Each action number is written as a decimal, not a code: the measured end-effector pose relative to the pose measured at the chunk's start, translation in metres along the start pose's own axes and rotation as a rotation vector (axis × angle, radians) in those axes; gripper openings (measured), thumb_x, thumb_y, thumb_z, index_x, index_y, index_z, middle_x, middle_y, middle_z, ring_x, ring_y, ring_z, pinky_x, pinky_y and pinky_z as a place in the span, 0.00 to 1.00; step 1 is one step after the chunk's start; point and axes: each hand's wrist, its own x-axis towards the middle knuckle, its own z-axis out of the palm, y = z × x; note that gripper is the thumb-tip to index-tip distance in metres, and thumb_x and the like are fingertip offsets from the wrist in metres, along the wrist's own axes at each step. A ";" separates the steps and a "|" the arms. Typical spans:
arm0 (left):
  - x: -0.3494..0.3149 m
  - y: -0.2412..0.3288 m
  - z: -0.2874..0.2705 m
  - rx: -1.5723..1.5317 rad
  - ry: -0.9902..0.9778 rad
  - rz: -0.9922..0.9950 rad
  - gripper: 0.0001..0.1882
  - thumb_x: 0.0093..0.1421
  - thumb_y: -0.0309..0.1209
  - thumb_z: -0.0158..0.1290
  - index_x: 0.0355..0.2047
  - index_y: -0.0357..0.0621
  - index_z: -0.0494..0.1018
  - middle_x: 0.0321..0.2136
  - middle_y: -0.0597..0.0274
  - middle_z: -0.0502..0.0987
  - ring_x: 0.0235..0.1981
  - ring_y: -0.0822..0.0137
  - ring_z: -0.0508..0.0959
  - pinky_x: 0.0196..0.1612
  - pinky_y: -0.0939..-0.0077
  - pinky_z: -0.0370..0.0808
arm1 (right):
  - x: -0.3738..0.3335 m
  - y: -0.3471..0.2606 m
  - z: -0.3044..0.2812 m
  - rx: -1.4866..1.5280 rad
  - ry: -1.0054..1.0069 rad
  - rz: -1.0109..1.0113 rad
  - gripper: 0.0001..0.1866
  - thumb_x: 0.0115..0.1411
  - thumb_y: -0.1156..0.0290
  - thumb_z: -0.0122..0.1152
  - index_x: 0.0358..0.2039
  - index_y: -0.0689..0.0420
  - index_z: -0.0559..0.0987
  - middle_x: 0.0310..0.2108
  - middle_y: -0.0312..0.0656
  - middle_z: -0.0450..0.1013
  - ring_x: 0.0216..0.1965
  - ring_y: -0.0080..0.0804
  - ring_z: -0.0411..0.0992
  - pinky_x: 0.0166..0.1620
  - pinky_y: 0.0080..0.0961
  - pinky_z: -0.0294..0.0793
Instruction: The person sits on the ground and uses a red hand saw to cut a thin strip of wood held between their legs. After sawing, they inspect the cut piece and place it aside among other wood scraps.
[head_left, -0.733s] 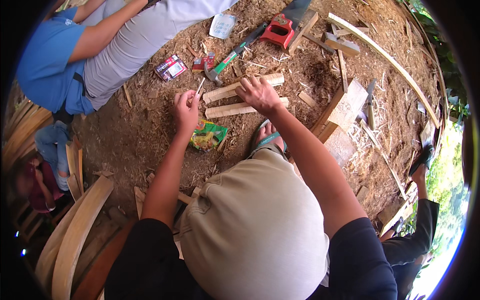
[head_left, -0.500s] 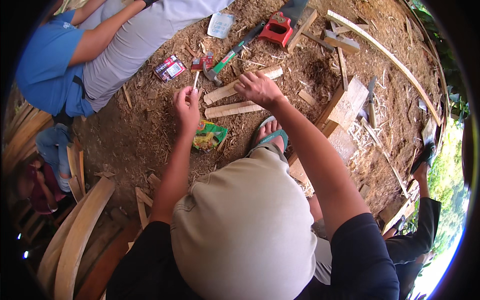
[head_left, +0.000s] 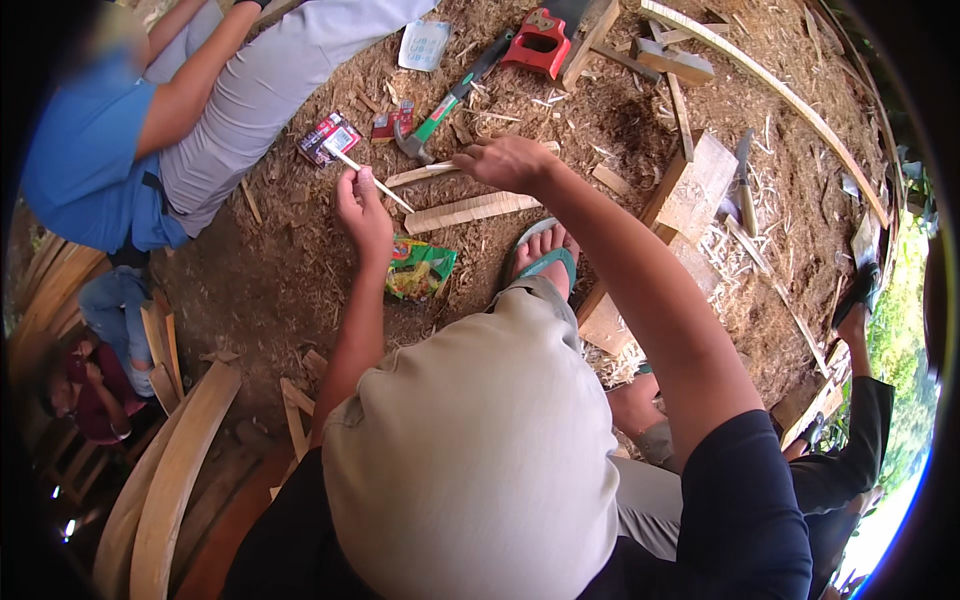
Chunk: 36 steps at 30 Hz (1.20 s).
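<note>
My left hand (head_left: 364, 212) is closed around a thin white stick (head_left: 392, 196), which slants across its fingertips with both ends showing. My right hand (head_left: 508, 164) is held palm down over a pale wooden strip (head_left: 425, 173), its fingers loosely bent and apart; I see nothing in it, and its palm is hidden. Just nearer lies a second, ridged wooden strip (head_left: 475, 211). A claw hammer (head_left: 437, 117) with a green and black handle rests beyond my hands. A green packet (head_left: 420, 268) is beside my left wrist.
Near the hammer lie a dark red packet (head_left: 326, 140), a small red box (head_left: 390, 122) and a white card (head_left: 424, 45). A red-handled saw (head_left: 538, 44) is farther off. Wooden blocks (head_left: 697, 185) and a knife (head_left: 745, 185) lie right. A person in blue (head_left: 85, 160) sits left.
The white stick has turned from nearly upright to slanting down to the right. My left hand has shifted slightly left, and my right hand has moved slightly left with its fingers lowered.
</note>
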 end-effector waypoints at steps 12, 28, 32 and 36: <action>0.064 0.228 0.007 -0.431 -0.718 0.121 0.14 0.70 0.38 0.54 0.45 0.39 0.71 0.31 0.58 0.81 0.21 0.75 0.79 0.22 0.83 0.76 | -0.087 -0.082 -0.240 1.345 0.419 0.628 0.15 0.74 0.63 0.51 0.53 0.56 0.78 0.33 0.31 0.71 0.32 0.21 0.73 0.41 0.25 0.77; -0.085 0.523 -0.005 -0.225 -1.151 0.592 0.19 0.66 0.41 0.60 0.47 0.39 0.77 0.30 0.60 0.83 0.25 0.73 0.82 0.26 0.78 0.80 | -0.270 -0.224 -0.389 0.951 1.189 0.323 0.13 0.62 0.71 0.70 0.43 0.64 0.80 0.36 0.42 0.81 0.36 0.25 0.81 0.40 0.22 0.84; -0.107 0.503 0.012 -0.249 -1.246 0.535 0.15 0.66 0.34 0.59 0.49 0.37 0.78 0.32 0.60 0.84 0.25 0.73 0.82 0.24 0.79 0.80 | -0.286 -0.210 -0.358 1.068 1.267 0.391 0.13 0.61 0.73 0.70 0.43 0.66 0.80 0.36 0.43 0.81 0.35 0.26 0.81 0.39 0.22 0.84; -0.123 0.476 0.031 -0.195 -1.266 0.499 0.13 0.65 0.31 0.61 0.48 0.39 0.78 0.30 0.61 0.84 0.25 0.75 0.81 0.25 0.82 0.78 | -0.295 -0.188 -0.324 1.138 1.220 0.459 0.12 0.60 0.74 0.71 0.41 0.65 0.80 0.37 0.43 0.81 0.35 0.25 0.81 0.40 0.21 0.84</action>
